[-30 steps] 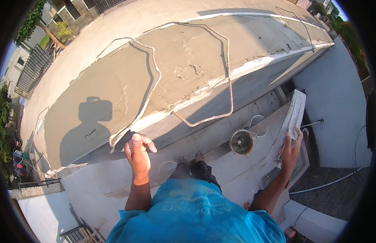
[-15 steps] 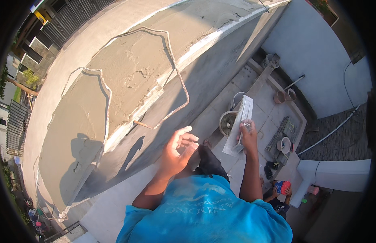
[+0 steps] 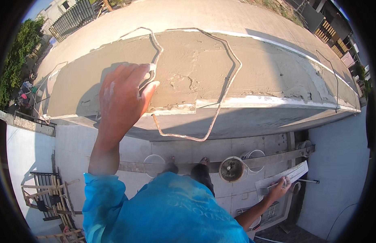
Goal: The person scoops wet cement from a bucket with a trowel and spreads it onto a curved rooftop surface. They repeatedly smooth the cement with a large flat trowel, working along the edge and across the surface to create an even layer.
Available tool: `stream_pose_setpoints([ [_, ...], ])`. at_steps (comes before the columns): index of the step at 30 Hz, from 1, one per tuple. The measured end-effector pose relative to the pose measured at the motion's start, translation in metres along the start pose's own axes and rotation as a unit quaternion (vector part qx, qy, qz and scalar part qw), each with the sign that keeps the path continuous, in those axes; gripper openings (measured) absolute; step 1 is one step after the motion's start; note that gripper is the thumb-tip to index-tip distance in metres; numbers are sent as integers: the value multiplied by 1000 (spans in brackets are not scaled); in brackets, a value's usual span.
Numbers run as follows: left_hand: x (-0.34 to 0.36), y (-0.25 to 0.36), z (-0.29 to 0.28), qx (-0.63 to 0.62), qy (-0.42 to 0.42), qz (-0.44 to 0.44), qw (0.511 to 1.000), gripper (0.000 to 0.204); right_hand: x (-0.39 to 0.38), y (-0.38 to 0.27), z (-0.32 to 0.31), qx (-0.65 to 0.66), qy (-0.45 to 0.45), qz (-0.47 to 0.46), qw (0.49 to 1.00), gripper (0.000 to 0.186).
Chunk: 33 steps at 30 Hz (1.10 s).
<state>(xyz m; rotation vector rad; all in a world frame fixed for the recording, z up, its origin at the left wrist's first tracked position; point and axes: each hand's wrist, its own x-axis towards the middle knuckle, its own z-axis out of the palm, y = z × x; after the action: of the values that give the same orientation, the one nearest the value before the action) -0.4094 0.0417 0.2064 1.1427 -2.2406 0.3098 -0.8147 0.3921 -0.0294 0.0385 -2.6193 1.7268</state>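
My left hand (image 3: pixel 121 95) is raised over the wet cement top (image 3: pixel 184 65) of a long wall, its fingers curled round a pale bent metal rod (image 3: pixel 157 50) whose lower part the hand hides. A second bent rod (image 3: pixel 236 69) loops beside it and hangs over the white near edge. My right hand (image 3: pixel 280 187), low at the right, holds a long flat metal float (image 3: pixel 297 171) by its handle. A round bucket of grey mix (image 3: pixel 232 169) stands left of the float, beside a plank.
I stand near a long plank (image 3: pixel 135 166) below the wall (image 3: pixel 244 119), with white buckets (image 3: pixel 254 162) along it. Timber and a metal grille (image 3: pixel 48 196) lean at the left. A pale side wall (image 3: pixel 337 162) bounds the right. A paved road (image 3: pixel 188 16) runs beyond.
My left hand has moved forward and up and closed on the rod. My right hand still holds the float, now farther right in view. The view has swung, and the co-worker seen earlier is out of sight.
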Motion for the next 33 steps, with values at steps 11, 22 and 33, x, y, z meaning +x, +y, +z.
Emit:
stream_pose_setpoints([
  [11, 0, -30, -64, 1, 211, -271, 939, 28, 114, 40, 32, -72, -8, -93, 993, 29],
  [22, -110, -175, -85, -92, 265, -474, 834, 38, 53, 0, 40, -152, -12, -32, 988, 39],
  [33, -137, -178, -70, -98, 221, -503, 830, 59, 25, -2, 55, -60, -21, -63, 996, 39],
])
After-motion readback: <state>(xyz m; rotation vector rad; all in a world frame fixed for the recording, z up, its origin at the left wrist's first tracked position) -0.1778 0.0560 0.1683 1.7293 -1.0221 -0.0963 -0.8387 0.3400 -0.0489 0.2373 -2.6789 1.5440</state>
